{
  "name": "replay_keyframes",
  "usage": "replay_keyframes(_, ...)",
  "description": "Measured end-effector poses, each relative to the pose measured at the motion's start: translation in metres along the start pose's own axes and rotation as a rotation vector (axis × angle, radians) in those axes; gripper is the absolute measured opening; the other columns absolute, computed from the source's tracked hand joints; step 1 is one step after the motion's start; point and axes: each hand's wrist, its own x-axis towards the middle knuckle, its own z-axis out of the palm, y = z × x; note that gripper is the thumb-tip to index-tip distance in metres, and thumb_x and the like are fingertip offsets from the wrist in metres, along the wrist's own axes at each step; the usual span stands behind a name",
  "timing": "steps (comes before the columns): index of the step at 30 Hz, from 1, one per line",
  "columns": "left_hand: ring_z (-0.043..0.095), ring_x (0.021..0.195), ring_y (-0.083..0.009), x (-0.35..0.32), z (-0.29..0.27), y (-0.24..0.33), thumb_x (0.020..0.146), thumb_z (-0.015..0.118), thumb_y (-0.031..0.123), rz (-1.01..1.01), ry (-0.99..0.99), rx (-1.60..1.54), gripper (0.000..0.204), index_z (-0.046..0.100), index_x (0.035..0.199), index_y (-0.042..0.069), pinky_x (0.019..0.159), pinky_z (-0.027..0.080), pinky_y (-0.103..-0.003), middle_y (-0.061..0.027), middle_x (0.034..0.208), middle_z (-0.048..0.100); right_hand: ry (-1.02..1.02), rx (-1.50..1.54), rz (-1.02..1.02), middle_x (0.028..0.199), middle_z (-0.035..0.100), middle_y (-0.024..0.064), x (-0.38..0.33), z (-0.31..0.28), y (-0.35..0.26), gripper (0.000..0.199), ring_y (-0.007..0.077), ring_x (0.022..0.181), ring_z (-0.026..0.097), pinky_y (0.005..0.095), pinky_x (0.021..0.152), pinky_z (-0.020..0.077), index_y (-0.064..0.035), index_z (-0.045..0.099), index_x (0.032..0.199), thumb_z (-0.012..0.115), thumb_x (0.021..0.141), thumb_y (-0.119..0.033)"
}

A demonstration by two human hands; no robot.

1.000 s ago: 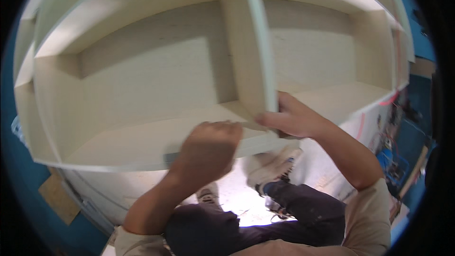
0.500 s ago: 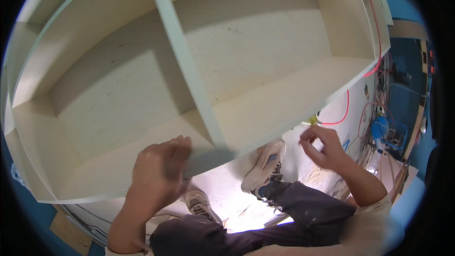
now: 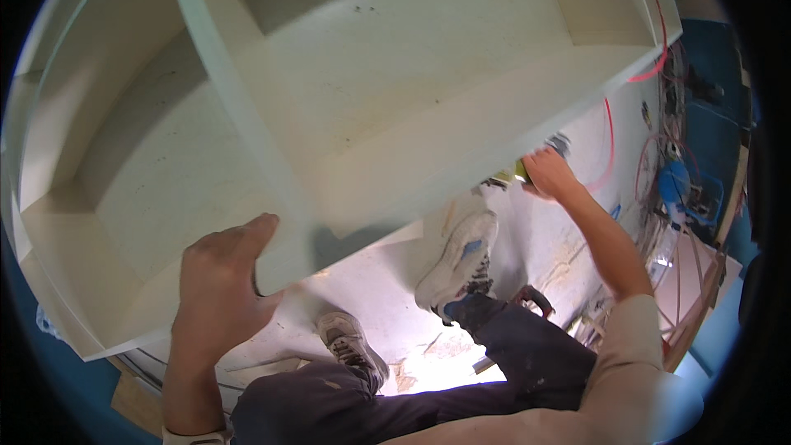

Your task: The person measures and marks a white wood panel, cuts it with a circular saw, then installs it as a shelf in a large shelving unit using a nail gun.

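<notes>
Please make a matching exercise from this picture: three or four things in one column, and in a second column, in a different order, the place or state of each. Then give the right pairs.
Things:
1. left hand
2. right hand
3. white sneaker
4. red cable

Places or states:
A. lies in curves on the pale floor at the right
B. grips the front edge of the white shelf unit
C. reaches out near a small yellow-green thing, below the unit's edge
D. on the foot of a leg in dark trousers

Pairs: 1-B, 2-C, 3-D, 4-A
</notes>
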Motion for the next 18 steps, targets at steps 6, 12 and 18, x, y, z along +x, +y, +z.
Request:
replay_keyframes(6,0.067,0.081,-0.0366,-0.007,0.003,-0.002,0.053,0.080,0.005,0.007,-0.005,0.009,0.065,0.064,0.116,0.001,0.073,0.053,-0.043,-0.0191,0.096,0.070,-0.043,0.180,-0.168,0.080,0.062,0.0121,-0.088,-0.062,-0.034,0.044,0.0321,0.080,0.065,0.0429,0.071,0.0536,-0.0067,0.055,0.098,0.080,0.072,-0.033)
replay_keyframes(12,0.067,0.077,-0.0360,-0.008,0.004,0.000,0.056,0.078,0.005,0.030,0.046,0.023,0.060,0.066,0.114,0.000,0.071,0.054,-0.041,-0.0190,0.089,0.070,-0.404,0.138,-0.272,0.084,0.069,0.0128,-0.045,-0.145,-0.162,0.061,0.0299,0.072,0.070,0.0400,0.060,0.0559,-0.0065,0.044,0.138,0.062,0.090,-0.041)
replay_keyframes(18,0.065,0.072,-0.0327,-0.007,0.003,0.007,0.057,0.084,0.011,-0.009,-0.017,0.044,0.061,0.064,0.113,-0.001,0.066,0.052,-0.041,-0.0169,0.089,0.070,0.061,-0.041,-0.563,0.084,0.066,0.0100,0.005,-0.104,-0.184,0.068,0.0237,0.071,0.067,0.0346,0.067,0.0547,-0.0092,0.029,0.155,0.055,0.092,-0.017)
